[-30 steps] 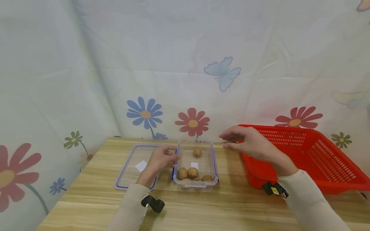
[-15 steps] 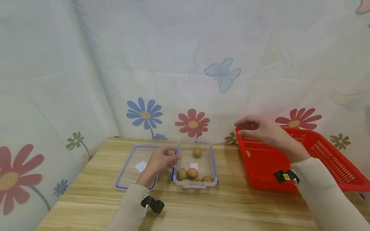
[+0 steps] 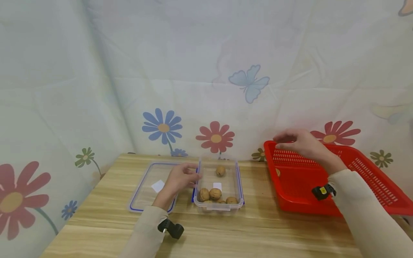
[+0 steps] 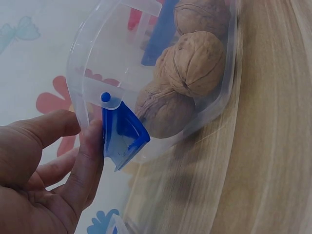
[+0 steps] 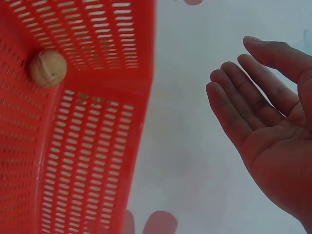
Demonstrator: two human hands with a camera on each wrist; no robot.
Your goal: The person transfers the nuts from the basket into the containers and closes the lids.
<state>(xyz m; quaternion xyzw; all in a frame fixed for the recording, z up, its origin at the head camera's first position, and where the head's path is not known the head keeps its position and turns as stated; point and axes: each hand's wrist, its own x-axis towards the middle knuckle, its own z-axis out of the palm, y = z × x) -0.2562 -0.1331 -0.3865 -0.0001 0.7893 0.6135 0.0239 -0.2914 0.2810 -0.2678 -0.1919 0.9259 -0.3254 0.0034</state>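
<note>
A clear food container (image 3: 227,175) with blue side latches holds several walnuts (image 3: 215,194), most gathered at its near end. My left hand (image 3: 182,177) holds its left side. The left wrist view shows thumb and fingertips at the rim, by a hanging blue latch (image 4: 122,136). Above the left edge of a red plastic basket (image 3: 303,182), my right hand (image 3: 300,143) hovers with relaxed fingers and nothing in it. One walnut (image 5: 48,69) lies in the basket against its wall; in the head view only a bit of it shows.
Left of the container, its clear lid (image 3: 146,188) with a blue seal lies flat on the wooden table (image 3: 206,233), partly behind my left hand. A flower-printed cloth (image 3: 193,71) hangs behind the table. The basket takes up the right side.
My right hand has moved right, from beside the container to over the basket's left edge. The basket's walnut has come into view. My left hand and the container have stayed put.
</note>
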